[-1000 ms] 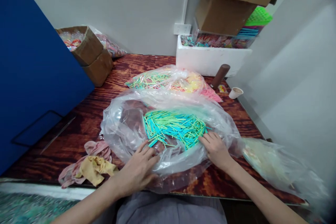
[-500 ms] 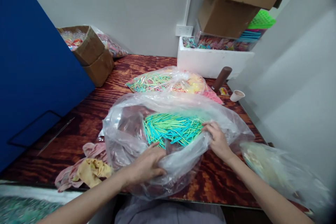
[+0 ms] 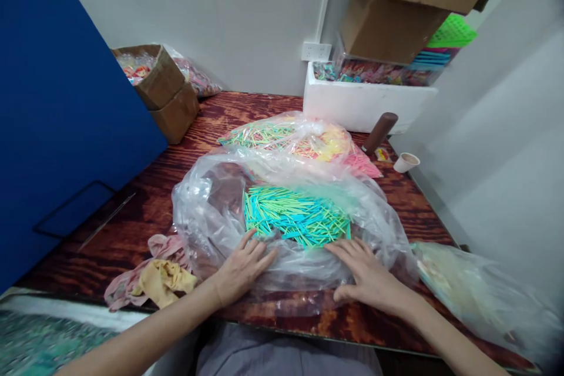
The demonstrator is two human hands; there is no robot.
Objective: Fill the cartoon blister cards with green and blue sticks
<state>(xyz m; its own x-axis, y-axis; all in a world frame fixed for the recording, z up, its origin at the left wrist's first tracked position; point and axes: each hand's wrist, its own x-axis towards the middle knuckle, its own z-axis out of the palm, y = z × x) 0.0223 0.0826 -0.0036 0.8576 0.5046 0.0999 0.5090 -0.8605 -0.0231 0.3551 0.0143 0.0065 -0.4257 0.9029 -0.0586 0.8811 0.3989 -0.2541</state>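
A big clear plastic bag lies open on the dark wooden table, with a heap of green and turquoise sticks inside it. My left hand rests flat on the bag's near edge, fingers spread, just left of the sticks. My right hand lies flat on the same edge at the right, fingers stretched toward the sticks. Neither hand holds anything.
A second bag of multicoloured sticks lies behind. Crumpled pink and yellow gloves sit at the near left, another clear bag at the right. A white foam box, brown cylinder, paper cup and cardboard boxes stand further back.
Both hands had gathered and lifted the bag's near edge half a second ago. Now they have let it down and press it flat on the table.
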